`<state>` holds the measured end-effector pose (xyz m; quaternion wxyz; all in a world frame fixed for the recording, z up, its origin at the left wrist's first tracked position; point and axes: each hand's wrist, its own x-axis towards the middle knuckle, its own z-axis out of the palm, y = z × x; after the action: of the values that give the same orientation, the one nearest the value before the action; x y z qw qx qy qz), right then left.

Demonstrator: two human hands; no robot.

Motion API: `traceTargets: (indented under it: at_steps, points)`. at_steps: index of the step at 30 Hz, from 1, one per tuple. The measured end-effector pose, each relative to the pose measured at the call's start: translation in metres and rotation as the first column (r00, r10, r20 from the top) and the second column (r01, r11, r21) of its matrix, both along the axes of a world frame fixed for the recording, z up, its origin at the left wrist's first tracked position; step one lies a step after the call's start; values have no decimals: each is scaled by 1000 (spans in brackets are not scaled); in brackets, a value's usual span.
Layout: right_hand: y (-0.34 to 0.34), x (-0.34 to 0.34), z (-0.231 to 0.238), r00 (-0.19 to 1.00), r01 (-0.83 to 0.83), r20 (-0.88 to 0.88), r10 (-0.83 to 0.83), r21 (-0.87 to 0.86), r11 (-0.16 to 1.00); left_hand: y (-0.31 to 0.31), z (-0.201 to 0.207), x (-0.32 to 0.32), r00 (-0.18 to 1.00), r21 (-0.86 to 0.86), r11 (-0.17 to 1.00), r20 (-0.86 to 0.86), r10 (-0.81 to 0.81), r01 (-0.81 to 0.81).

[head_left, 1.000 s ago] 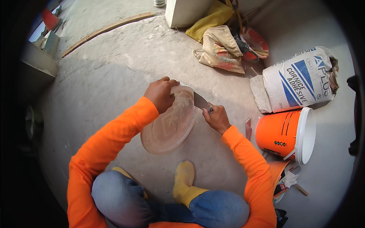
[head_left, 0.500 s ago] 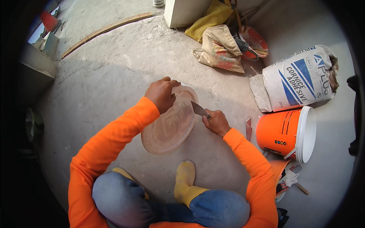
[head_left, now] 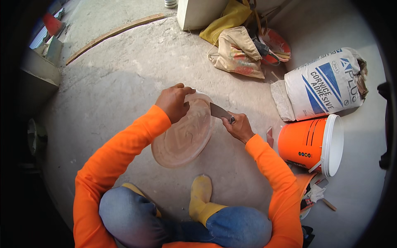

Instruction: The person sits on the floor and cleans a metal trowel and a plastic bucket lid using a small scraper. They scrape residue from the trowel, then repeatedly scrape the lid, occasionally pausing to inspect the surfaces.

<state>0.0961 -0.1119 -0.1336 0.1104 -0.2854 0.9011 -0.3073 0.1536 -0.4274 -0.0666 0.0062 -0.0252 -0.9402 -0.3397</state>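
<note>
My left hand (head_left: 173, 102) grips the upper rim of a round, pale bucket lid (head_left: 186, 136), which stands tilted above the floor in front of my boots. Dusty, whitish residue coats the lid's face. In my closed right hand (head_left: 240, 127) is a putty knife (head_left: 219, 112) with a flat, dark blade. The blade points up and left, its tip at the lid's right rim; whether it touches the lid I cannot tell.
To the right, an orange bucket (head_left: 300, 142) with a white rim lies on its side below a large white adhesive bag (head_left: 324, 84). Tools spill from another orange container (head_left: 304, 182). A cloth bag (head_left: 235, 51) and a wooden strip (head_left: 111, 37) lie farther off.
My right hand has shifted slightly right with the putty knife, and its blade has moved from over the lid's face out to the rim. The left hand still holds the lid.
</note>
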Motion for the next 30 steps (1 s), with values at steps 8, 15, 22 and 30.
traceTargets:
  at_steps: [8,15,22,30]
  points:
    - [0,-31,10,996,-83,5,84,-71,994,-5,0,-5,999,17,1000,48,-10,9]
    - [14,-43,-16,965,-57,259,31,95,994,-7,-3,-3,1000,25,1000,24,-20,19]
    - [29,-25,-48,909,60,398,-121,162,985,-14,-8,0,999,52,998,39,16,-18]
    - [23,-1,-35,874,67,464,-145,180,981,-17,-7,7,999,54,997,18,48,-48]
